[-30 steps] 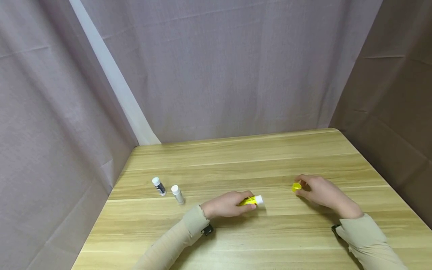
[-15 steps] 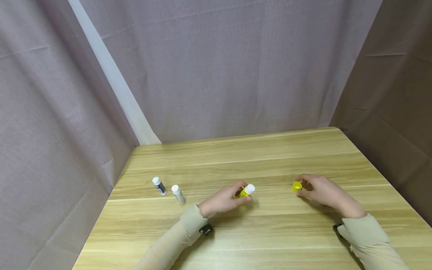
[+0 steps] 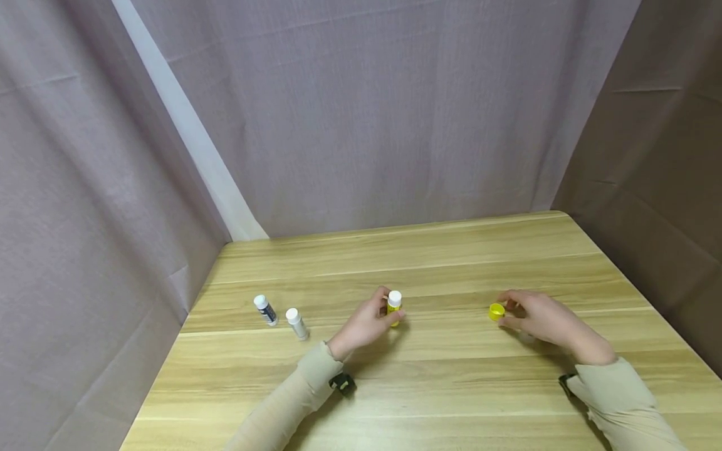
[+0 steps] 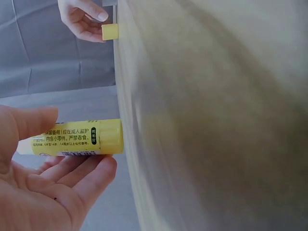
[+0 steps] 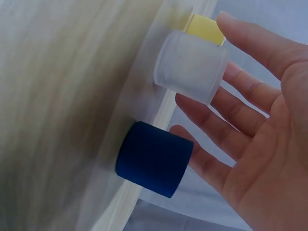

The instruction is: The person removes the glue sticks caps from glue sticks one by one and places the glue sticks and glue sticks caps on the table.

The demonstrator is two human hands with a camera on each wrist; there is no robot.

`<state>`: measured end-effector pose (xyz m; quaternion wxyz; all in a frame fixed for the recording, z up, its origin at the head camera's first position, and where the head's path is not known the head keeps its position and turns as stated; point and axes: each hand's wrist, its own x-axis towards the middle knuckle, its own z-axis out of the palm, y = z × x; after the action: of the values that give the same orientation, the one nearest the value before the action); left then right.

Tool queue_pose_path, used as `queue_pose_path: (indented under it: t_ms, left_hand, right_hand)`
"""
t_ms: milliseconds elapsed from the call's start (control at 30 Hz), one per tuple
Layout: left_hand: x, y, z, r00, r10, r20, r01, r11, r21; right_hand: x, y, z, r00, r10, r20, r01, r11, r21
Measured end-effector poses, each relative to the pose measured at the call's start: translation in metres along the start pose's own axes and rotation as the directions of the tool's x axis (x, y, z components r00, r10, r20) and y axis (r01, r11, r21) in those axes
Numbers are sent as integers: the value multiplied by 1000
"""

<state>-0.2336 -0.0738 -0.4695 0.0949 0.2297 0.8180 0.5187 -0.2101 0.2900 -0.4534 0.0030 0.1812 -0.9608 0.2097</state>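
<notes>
My left hand (image 3: 363, 322) holds a yellow glue stick (image 3: 394, 299) between thumb and fingers, upright with its white end on top. In the left wrist view, the yellow base of the stick is close to the tabletop. On the right, my right hand (image 3: 541, 321) is beside a small yellow cap (image 3: 496, 312) standing hollow side up, thumb tip right at its rim and fingers relaxed. The right wrist view shows a frosted cap (image 5: 192, 67) and a dark blue cap (image 5: 154, 161) beneath that hand, mostly hidden in the head view.
Two more glue sticks stand at the left of the wooden table (image 3: 440, 401), one with a navy label (image 3: 266, 311), the other white (image 3: 297, 324). Grey curtains (image 3: 361, 125) enclose the table's back and sides.
My left hand has moved left and slightly back, turning the yellow glue stick from lying sideways to upright. The right hand has barely shifted, and the yellow cap stays in place.
</notes>
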Motion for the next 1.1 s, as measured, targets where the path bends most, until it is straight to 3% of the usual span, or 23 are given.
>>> queue_pose_path:
  t_ms: [333,567,833,1100]
  left_hand:
    - [-2,-5,-5,999,-16,35,15,1000,20]
    - [-1,-6,-5,998,-26,51,25,999,22]
    - [-5,-5,-6,996,3,94,-8,999,47]
    - [-7,-2,-7,995,-20,100,13,997,74]
  right_hand:
    - [2,-2,0,999,0,42,1,1000,-11]
    - [2,-4,-1,1000,3,29,-3,1000,0]
    - [3,-7,-3,1000,3,29,-3,1000,4]
    - [4,-8,-1,999,2,32,-2,1000,1]
